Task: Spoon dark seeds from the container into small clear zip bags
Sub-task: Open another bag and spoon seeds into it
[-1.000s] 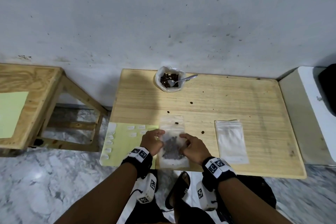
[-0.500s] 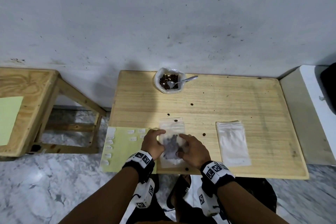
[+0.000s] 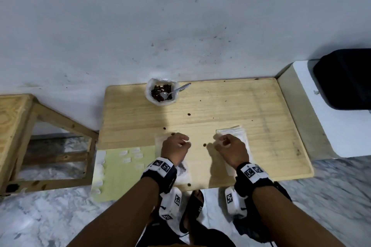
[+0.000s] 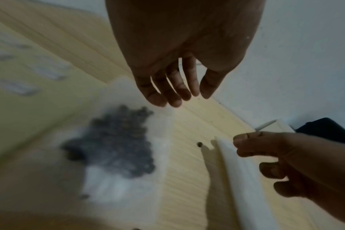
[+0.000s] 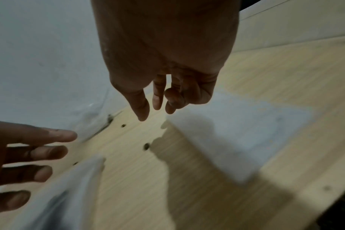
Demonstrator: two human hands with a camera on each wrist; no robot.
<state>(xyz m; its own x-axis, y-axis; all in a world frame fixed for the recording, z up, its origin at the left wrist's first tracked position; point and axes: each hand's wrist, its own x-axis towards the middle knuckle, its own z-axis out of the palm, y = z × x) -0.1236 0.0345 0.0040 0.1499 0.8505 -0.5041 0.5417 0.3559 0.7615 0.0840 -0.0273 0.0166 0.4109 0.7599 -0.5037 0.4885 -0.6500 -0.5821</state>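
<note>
A clear zip bag (image 3: 183, 174) (image 4: 116, 140) holding dark seeds lies flat at the table's near edge. My left hand (image 3: 183, 142) (image 4: 175, 98) hovers over its top end with the fingers hanging relaxed and nothing in them. My right hand (image 3: 220, 144) (image 5: 156, 112) hangs loosely curled over the near-left corner of a stack of empty zip bags (image 3: 241, 136) (image 5: 236, 132); nothing shows between thumb and fingers. At the table's back stands the white container (image 3: 160, 102) of dark seeds, and a metal spoon (image 3: 178, 89) rests in it.
A few loose seeds (image 3: 189, 114) lie scattered on the wooden table (image 3: 241, 106). A yellow sheet with small white labels (image 3: 122, 166) overhangs the left front. A wooden stool (image 3: 12, 126) stands left, a white ledge (image 3: 321, 116) with a black object (image 3: 345, 78) right.
Both hands have let go of the filled bag, which now lies flat. My right hand has moved right to the stack of empty bags, while my left stays over the filled bag.
</note>
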